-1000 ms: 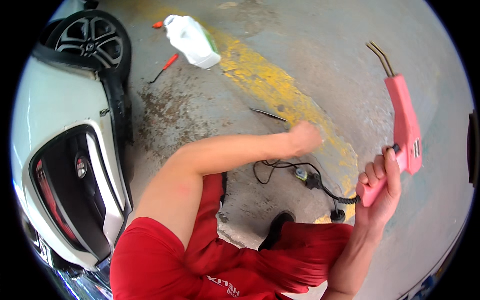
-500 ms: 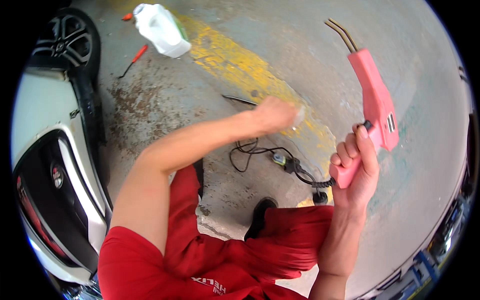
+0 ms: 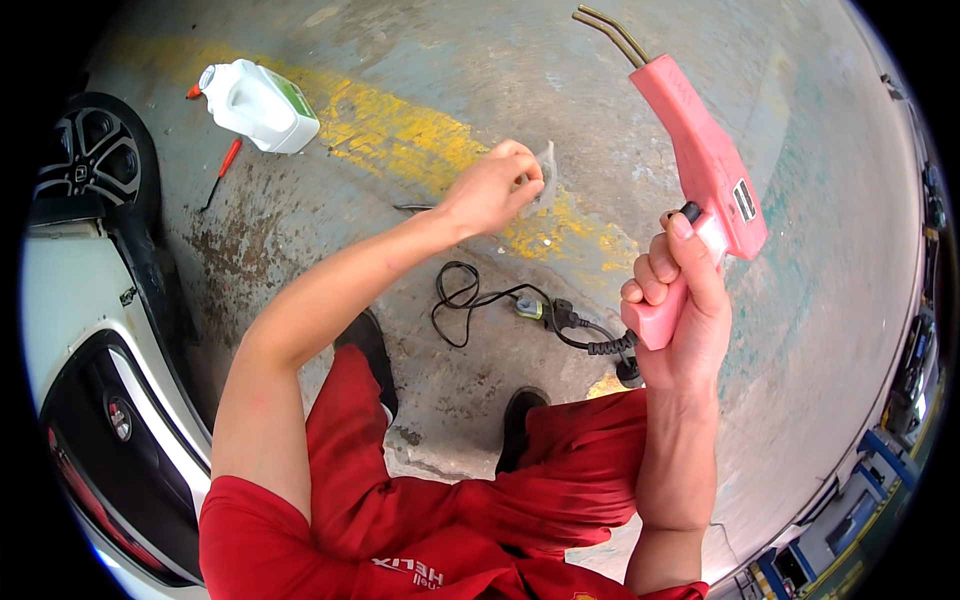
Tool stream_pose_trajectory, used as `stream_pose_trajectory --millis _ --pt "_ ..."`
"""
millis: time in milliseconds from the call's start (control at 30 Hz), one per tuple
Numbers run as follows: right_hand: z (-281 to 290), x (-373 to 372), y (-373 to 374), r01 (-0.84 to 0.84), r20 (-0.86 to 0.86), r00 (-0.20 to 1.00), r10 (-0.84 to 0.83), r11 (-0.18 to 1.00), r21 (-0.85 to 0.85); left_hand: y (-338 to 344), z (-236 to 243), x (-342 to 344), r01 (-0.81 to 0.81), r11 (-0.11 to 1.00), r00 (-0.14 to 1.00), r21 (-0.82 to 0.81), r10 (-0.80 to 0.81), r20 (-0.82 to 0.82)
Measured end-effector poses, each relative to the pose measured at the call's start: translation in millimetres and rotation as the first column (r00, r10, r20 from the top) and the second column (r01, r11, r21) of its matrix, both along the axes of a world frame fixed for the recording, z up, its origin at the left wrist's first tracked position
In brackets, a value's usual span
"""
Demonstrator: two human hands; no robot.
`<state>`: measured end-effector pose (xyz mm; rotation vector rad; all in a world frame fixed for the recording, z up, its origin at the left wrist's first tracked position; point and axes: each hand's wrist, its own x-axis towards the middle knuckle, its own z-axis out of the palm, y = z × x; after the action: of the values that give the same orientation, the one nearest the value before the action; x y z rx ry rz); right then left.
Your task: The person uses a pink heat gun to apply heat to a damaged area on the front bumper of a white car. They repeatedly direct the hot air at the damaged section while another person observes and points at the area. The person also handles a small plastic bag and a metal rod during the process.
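Observation:
My right hand [image 3: 685, 300] is wrapped round the handle of a pink plastic-welding hot stapler [image 3: 700, 150], its thumb by the black button [image 3: 690, 212]. Two bent brass prongs [image 3: 612, 35] stick out of the tool's top end, pointing up and left, with nothing seen between them. To the left, my left hand [image 3: 495, 188] has its fingers curled on a small clear plastic bag [image 3: 546, 178]; what the bag contains cannot be made out. Behind my left wrist lies a thin dark tool [image 3: 412, 207], mostly hidden.
A black power cord [image 3: 465, 300] with plugs [image 3: 560, 314] loops over the floor below my hands. A white jug [image 3: 262, 110] and a red-handled hooked tool [image 3: 224, 168] stand and lie at upper left. Along the left side are a car wheel [image 3: 95, 150] and white bumper [image 3: 75, 290].
The view has shifted, so the floor things sit further left. My left hand has turned and the clear bag shows more plainly. The stapler remains in my right hand.

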<state>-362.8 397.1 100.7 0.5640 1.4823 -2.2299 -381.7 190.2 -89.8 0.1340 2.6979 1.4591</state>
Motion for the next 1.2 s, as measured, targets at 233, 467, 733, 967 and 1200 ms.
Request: stream_pose_trajectory --millis 233,467,733,967,1200 --pt "-2.2 -4.1 2.5 0.048 -0.005 0.999 -0.048 0.999 -0.001 -6.0 -2.9 3.0 -0.117 0.987 0.993 0.113 0.115 0.021" --pt "-4.8 -2.9 2.3 0.006 -0.007 1.0 -0.006 1.0 -0.013 -14.9 -0.9 4.3 0.03 0.979 0.998 -0.203 -0.04 -0.043" --pt "-5.0 -3.9 2.5 -0.006 -0.01 1.0 0.006 1.0 -0.014 -7.9 -0.1 3.0 0.073 0.925 0.949 -0.373 -0.18 -0.26" --pt "-4.6 -4.0 6.5 -0.004 0.003 1.0 0.004 1.0 -0.021 0.8 -8.0 -3.5 0.16 0.956 0.981 -0.246 -0.182 -0.07" --pt "-5.2 -4.8 6.3 -0.024 0.003 1.0 0.024 1.0 -0.001 14.9 -14.5 -8.3 0.13 0.938 0.988 -0.321 -0.149 -0.038"
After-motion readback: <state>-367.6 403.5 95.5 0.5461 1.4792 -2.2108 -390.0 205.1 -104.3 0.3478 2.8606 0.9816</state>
